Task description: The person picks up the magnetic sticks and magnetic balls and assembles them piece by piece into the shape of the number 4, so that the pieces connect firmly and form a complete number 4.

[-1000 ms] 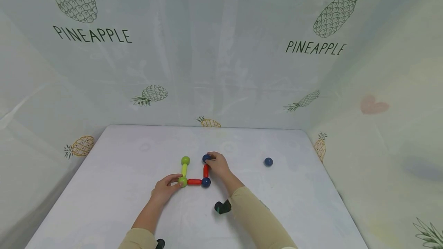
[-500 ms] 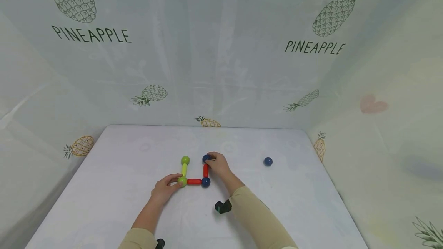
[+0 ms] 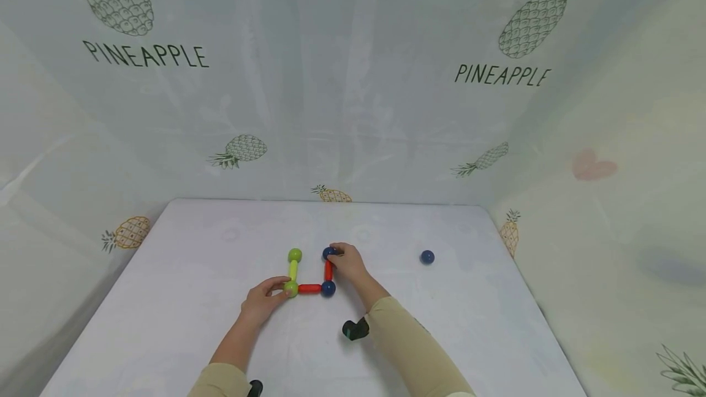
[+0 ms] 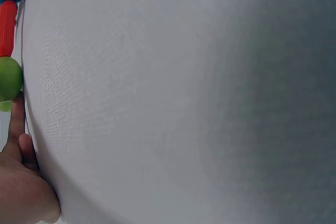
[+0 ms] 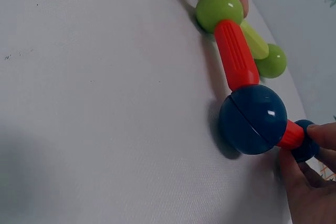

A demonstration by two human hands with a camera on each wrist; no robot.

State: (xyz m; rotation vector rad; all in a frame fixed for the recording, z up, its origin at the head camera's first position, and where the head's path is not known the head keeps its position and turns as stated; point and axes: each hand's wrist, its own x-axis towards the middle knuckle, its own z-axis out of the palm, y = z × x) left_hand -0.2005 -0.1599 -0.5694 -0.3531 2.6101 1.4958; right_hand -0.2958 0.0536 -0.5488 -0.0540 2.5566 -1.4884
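Note:
A U-shaped chain of balls and rods lies on the table. My left hand (image 3: 261, 302) pinches the near green ball (image 5: 219, 12) at its left corner. From that ball a yellow-green rod (image 3: 293, 270) runs back to a far green ball (image 3: 295, 255), and a red rod (image 5: 236, 53) runs right to a near blue ball (image 5: 253, 119). A second red rod (image 3: 328, 270) leads back from there to a far blue ball (image 3: 328, 253). My right hand (image 3: 349, 262) grips this far blue ball between thumb and fingers, partly covering it. The U's far side has a gap between its two end balls.
A loose blue ball (image 3: 427, 257) lies to the right on the white table (image 3: 469, 323). A dark wrist-camera piece (image 3: 355, 330) sticks out beside the right sleeve (image 3: 410, 348). A pineapple-print curtain (image 3: 353, 78) stands behind the table.

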